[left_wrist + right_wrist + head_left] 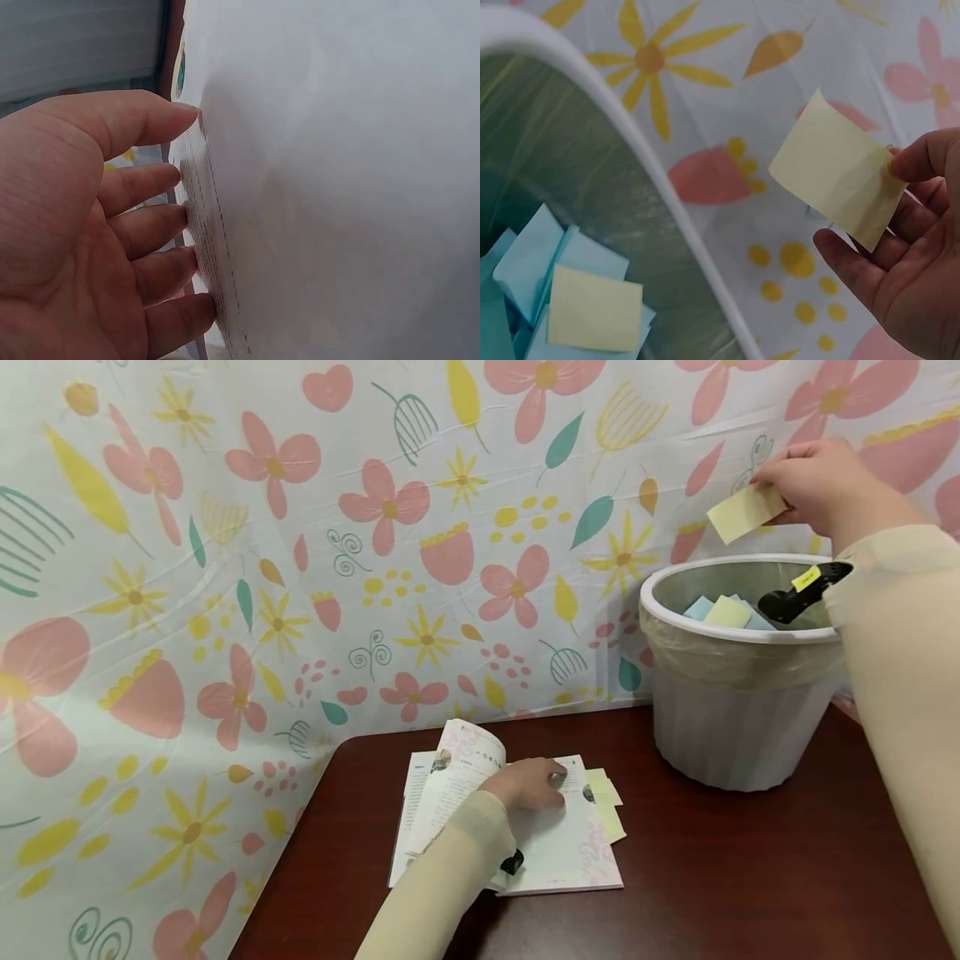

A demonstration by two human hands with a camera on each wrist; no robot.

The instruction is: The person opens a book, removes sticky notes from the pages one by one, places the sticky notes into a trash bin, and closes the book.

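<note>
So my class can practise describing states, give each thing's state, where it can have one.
White printed paper book: open, left pages curving up.
Left hand: resting on the book.
Pale yellow rectangular paper note: pinched by the right hand.
Grey ribbed bin: upright, holding blue paper notes and a yellow one.
Yellow paper slips: protruding from the book.
White flower-patterned backdrop: hanging, creased.

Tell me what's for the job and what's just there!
Seems for the job: pale yellow paper note in the right hand; open white paper book under the left hand; round grey plastic bin.
Just there: glossy dark-red table; white flowered backdrop.
</note>
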